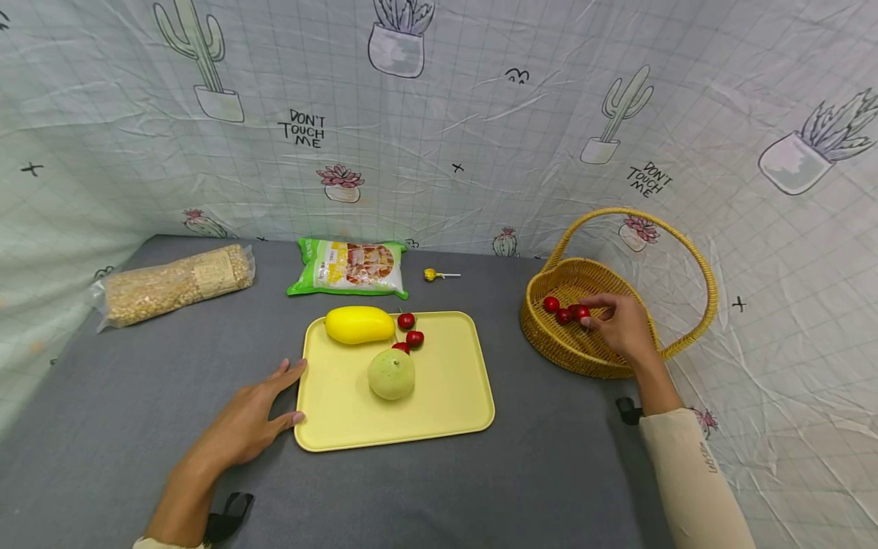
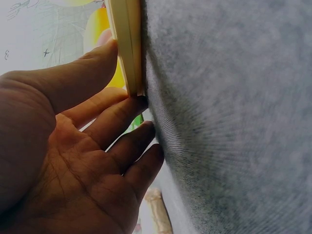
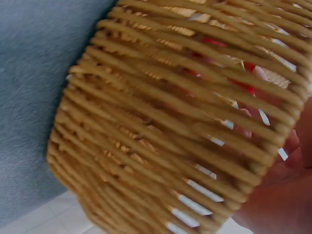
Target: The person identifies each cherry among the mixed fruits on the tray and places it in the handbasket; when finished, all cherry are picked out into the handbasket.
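Observation:
My left hand (image 1: 247, 418) touches the left edge of the yellow tray (image 1: 446, 404) with thumb and fingertips, its fingers extended; the left wrist view shows the thumb at the rim. On the tray lie a yellow mango-shaped fruit (image 1: 359, 325), a round pale-green fruit (image 1: 392, 375) and several dark red cherries (image 1: 414, 339). My right hand (image 1: 623, 324) reaches into the wicker basket (image 1: 555, 347) and pinches a red cherry (image 1: 582, 312) between thumb and fingers. Other cherries (image 1: 551, 304) lie beside it in the basket. The basket's woven wall (image 3: 161, 117) hides much of the right hand in the right wrist view.
Behind the tray lie a green-and-white food packet (image 1: 348, 267) and a yellow lollipop (image 1: 430, 274). A clear bag of beige grains or beans (image 1: 178, 286) lies at the back left. The basket's tall handle (image 1: 709, 290) arches up near the patterned curtain (image 1: 466, 114).

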Demonstrator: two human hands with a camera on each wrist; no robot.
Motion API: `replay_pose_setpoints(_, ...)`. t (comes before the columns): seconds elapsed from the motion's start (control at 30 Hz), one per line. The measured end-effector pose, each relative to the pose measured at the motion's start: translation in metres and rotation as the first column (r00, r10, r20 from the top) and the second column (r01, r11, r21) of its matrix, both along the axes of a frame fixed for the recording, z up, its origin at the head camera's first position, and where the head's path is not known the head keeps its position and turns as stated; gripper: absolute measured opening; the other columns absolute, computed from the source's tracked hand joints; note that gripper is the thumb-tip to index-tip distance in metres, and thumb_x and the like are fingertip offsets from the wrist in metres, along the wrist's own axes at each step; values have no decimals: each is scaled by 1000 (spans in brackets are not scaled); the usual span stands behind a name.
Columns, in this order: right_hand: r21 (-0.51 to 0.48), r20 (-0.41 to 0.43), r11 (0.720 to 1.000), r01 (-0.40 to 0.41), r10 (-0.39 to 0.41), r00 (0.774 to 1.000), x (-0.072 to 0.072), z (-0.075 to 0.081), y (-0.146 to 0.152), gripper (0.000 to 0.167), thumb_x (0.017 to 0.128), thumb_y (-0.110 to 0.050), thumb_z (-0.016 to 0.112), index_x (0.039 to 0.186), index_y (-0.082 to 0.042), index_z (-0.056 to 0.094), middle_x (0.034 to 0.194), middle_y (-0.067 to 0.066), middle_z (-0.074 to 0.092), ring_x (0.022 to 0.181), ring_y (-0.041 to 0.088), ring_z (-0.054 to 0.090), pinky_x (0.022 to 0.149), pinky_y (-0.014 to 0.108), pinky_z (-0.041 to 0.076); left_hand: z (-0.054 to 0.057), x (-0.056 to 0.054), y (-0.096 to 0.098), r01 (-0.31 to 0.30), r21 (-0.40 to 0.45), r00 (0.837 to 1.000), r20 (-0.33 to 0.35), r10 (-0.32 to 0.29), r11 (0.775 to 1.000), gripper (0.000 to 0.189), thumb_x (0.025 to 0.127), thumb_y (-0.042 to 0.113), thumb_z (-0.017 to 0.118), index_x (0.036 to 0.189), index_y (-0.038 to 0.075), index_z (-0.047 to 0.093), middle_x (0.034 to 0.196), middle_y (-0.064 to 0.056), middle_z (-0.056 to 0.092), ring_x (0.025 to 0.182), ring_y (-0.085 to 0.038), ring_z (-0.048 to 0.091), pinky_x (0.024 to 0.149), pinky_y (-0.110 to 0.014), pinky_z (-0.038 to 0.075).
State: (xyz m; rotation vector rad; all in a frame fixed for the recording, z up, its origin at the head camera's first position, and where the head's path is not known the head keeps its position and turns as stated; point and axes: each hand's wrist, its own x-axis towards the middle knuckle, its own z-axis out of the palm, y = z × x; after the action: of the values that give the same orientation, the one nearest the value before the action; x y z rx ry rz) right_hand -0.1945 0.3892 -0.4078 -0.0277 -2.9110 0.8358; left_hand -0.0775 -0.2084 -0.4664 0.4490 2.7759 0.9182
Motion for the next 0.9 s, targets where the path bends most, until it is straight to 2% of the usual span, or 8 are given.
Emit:
replay_pose_setpoints(0.2,43,41,999,-14,12,999,-1,-8,6,28,93,-10,83,120,-6,81,104,21,74,78,25,60,63,32,46,1,0,0,1,7,1000,3,-1,1000,85,94,21,82,165,6,39,164,-36,36,149,-56,41,112,-73,42)
replay_pose_setpoints(0.47,88,93,995,-51,43,995,-6,-18,9,28,92,-6,82,120,-8,82,116,21,76,86,28,64,69,32,49,1,0,0,1,5,1000,18,-1,1000,85,94,21,82,166,6,38,165,-35,34,150,-56,39,112,-73,42)
replay_pose_setpoints(0.73,144,144,988,-56,35,989,-6,-17,3,30,91,-11,84,121,-7,81,115,20,77,90,29,63,77,36,48,1,0,0,2,8,1000,22,-2,1000,85,95,21,81,166,7,37,166,-35,33,151,-56,38,112,-73,42)
replay_pose_setpoints(0.9,149,139,987,-51,30,990,-7,-17,2,29,91,-11,84,119,-6,81,113,20,77,87,29,63,76,36,47,1,0,0,2,7,1000,14,-2,1000,85,94,20,82,165,6,38,166,-35,34,151,-55,38,113,-73,42)
